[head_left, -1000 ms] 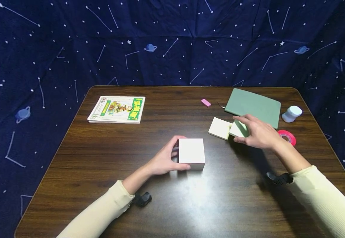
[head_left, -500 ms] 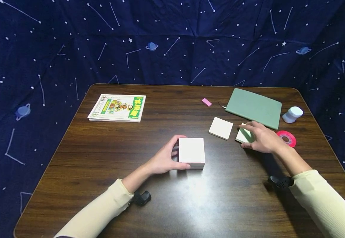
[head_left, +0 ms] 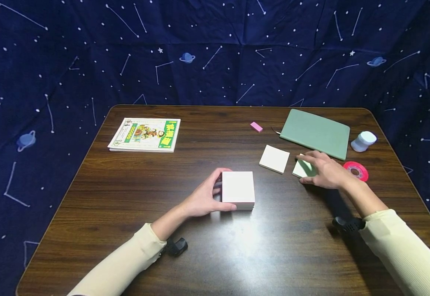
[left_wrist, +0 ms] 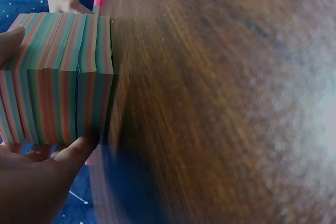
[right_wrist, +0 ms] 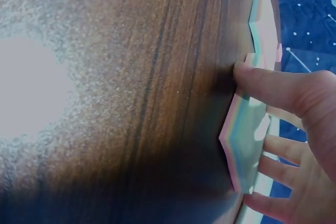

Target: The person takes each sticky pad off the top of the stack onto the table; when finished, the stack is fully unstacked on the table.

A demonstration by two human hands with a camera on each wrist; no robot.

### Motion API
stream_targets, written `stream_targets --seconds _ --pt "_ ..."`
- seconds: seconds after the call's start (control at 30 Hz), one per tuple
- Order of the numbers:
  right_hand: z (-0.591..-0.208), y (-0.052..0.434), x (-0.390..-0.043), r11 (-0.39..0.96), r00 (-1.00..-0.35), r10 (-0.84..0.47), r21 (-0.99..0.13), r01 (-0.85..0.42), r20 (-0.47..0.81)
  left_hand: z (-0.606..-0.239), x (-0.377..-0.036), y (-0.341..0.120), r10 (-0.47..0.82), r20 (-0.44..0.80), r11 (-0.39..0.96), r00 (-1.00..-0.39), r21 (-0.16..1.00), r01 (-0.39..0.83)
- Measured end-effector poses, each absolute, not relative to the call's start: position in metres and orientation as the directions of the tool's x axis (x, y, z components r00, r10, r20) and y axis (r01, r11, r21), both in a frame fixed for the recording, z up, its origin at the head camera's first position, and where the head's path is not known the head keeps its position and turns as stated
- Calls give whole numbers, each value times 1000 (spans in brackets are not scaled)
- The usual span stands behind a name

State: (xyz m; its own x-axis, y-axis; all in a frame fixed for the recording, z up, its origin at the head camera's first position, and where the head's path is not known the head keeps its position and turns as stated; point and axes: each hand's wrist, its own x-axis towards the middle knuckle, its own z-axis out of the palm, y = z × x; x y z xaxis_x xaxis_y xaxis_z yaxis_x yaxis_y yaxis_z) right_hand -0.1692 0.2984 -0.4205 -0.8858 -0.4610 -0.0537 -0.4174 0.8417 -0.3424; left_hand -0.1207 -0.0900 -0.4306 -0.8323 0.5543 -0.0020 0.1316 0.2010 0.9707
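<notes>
In the head view my left hand [head_left: 203,199] grips a squared stack of sticky note pads [head_left: 238,187] from its left side, thumb at the front and fingers behind. Striped, multicoloured paper edges of the stack [left_wrist: 58,77] show in the left wrist view. Farther right, my right hand [head_left: 324,169] holds a single sticky note pad [head_left: 302,167] flat on the table, thumb on one edge and fingers across from it. The hand covers part of this pad. Another sticky note pad [head_left: 274,159] lies just to its left, with a gap between them.
Behind the right hand lies a green notebook [head_left: 315,133]. A red tape roll [head_left: 356,171] and a white object [head_left: 363,141] are at the right. A pink eraser-like block [head_left: 256,126] and some booklets [head_left: 144,135] lie farther back on the wooden table [head_left: 126,197].
My right hand has carried its sticky note pad a little right and toward me, off the neighbouring pad and down onto the table. The left hand stays on the stack.
</notes>
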Motion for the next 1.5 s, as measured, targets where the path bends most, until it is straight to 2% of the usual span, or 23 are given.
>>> stream_targets --seconds 0.17,0.33,0.63,0.77,0.9,1.5 --pt "-413 294 -168 836 -877 -480 -298 -461 9 -430 -121 -90 554 0 205 -832 969 137" --pt "-393 271 -164 803 -855 -509 -303 -513 99 -430 -121 -91 556 2 202 -831 970 138" --pt "-370 199 -147 624 -705 -667 -338 -705 241 -429 -120 -92 558 -8 230 -830 962 146" --pt "-371 168 -138 539 -643 -728 -380 -752 239 -429 -119 -92 558 -18 237 -830 962 138" --pt "-373 145 -132 520 -617 -762 -380 -765 199 -428 -119 -91 551 -35 252 -834 959 126" --pt "-375 125 -122 572 -619 -776 -280 -771 120 -428 -118 -90 551 -32 228 -834 967 113"
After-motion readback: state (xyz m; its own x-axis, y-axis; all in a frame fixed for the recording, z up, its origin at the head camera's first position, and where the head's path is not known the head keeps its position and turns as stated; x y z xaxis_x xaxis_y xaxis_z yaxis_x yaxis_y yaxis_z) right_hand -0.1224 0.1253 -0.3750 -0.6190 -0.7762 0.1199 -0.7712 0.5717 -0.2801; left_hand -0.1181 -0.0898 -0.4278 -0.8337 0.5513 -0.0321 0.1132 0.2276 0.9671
